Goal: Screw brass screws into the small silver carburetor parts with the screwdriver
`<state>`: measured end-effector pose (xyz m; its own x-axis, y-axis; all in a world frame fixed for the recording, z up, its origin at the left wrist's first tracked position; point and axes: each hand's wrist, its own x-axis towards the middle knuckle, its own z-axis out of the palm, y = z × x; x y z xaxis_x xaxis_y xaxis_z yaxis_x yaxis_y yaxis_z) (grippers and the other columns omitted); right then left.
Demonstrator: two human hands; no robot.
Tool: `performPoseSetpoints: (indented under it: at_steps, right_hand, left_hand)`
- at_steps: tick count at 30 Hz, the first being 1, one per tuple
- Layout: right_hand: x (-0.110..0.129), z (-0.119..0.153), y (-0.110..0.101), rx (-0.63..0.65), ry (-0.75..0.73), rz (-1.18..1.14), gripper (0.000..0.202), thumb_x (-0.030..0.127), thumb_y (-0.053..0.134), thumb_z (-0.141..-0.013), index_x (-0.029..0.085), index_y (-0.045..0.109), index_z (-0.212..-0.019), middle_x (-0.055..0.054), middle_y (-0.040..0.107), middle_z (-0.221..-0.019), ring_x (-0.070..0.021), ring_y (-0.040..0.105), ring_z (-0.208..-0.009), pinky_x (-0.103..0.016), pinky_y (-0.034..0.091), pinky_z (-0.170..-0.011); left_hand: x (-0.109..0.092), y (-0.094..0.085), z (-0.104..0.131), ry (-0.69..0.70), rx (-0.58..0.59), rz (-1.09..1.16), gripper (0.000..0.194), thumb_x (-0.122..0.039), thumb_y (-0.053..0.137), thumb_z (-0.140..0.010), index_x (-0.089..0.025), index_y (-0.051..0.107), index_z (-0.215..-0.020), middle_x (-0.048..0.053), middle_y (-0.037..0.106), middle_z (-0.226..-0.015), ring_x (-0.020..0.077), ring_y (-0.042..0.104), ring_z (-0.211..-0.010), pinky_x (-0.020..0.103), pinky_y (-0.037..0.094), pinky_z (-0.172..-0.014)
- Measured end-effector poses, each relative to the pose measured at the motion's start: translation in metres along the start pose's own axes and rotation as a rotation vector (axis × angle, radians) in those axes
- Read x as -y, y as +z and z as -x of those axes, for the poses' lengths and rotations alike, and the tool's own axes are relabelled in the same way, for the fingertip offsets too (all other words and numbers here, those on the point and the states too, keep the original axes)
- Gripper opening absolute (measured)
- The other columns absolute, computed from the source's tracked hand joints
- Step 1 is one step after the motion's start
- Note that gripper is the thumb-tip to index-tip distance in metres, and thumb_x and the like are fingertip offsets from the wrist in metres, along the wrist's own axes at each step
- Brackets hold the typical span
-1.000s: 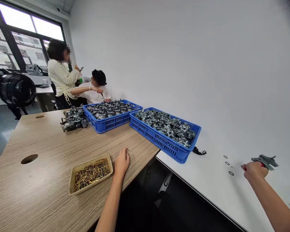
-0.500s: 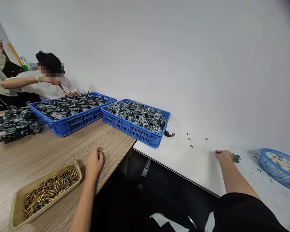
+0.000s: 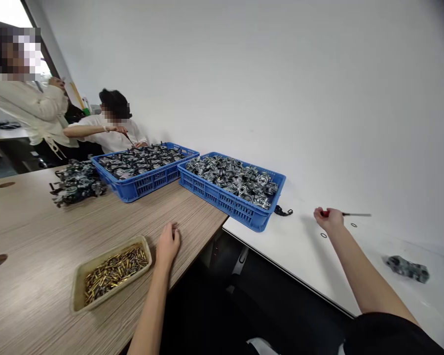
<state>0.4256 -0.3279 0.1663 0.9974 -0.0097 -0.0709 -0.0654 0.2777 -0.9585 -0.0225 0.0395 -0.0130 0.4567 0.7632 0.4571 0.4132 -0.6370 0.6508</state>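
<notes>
My right hand (image 3: 330, 220) is closed around the red handle of a screwdriver (image 3: 357, 214), its metal shaft pointing right above the white table. Close by on that table lie small black rings (image 3: 323, 235) and, farther right, a grey metal part (image 3: 407, 269), slightly blurred. My left hand (image 3: 167, 243) rests on the wood-grain table with loosely bent fingers, holding nothing visible. Just left of that wrist is a cream plastic tub (image 3: 76, 286) of small brass-coloured pieces (image 3: 114, 271).
Two blue crates (image 3: 222, 197) (image 3: 148, 187) hold many metal parts that look like carburetors. A pile of similar parts (image 3: 79, 182) lies on the wooden table (image 3: 33, 227). One co-worker (image 3: 114, 133) sits behind with a red-handled tool; another person (image 3: 40, 108) stands. A black piece (image 3: 283, 211) lies beside the nearer crate.
The view has swung left, and the blue basket at right has left it. My right hand has moved left and up from near the metal part; the screwdriver now shows. My left hand stays resting.
</notes>
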Motion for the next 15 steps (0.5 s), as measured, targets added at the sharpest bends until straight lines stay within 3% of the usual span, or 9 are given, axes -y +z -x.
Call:
performPoseSetpoints:
  at_steps: [2,4,10,15]
  right_hand:
    - [-0.002,0.001,0.036,0.077,-0.048,0.125,0.012,0.026,0.053,-0.101,0.019,0.058,-0.093,0.001,0.061,-0.078,-0.0111,0.060,-0.063,-0.023,0.054,-0.057]
    - [-0.002,0.004,0.073,0.203,-0.132,0.256,0.014,0.025,0.052,-0.098,0.021,0.053,-0.085,0.002,0.059,-0.074,-0.0103,0.060,-0.061,-0.021,0.053,-0.057]
    - [-0.016,0.026,0.180,0.666,-0.398,0.762,0.007,0.024,0.063,-0.086,0.019,0.062,-0.090,-0.005,0.068,-0.083,-0.0175,0.063,-0.071,-0.029,0.054,-0.065]
    - [-0.051,0.050,0.252,0.825,-0.660,1.182,0.024,0.035,0.068,-0.084,0.018,0.066,-0.101,-0.012,0.073,-0.099,-0.0268,0.065,-0.092,-0.038,0.051,-0.088]
  left_hand:
    - [-0.001,0.000,0.000,0.000,-0.009,0.006,0.027,-0.026,0.043,-0.095,-0.019,0.058,-0.116,0.012,0.069,-0.110,0.0280,0.068,-0.104,0.044,0.054,-0.094]
    - [-0.001,0.000,0.001,-0.004,-0.014,0.018,0.025,-0.025,0.043,-0.095,-0.020,0.058,-0.115,0.011,0.069,-0.110,0.0274,0.068,-0.102,0.043,0.054,-0.093]
    - [-0.001,0.002,0.000,-0.015,-0.015,0.047,0.024,-0.022,0.044,-0.095,-0.019,0.058,-0.115,0.011,0.069,-0.108,0.0261,0.068,-0.099,0.042,0.054,-0.091]
    - [-0.002,0.002,0.000,-0.028,0.001,0.049,0.022,-0.019,0.043,-0.096,-0.019,0.057,-0.113,0.011,0.068,-0.108,0.0252,0.067,-0.099,0.041,0.052,-0.093]
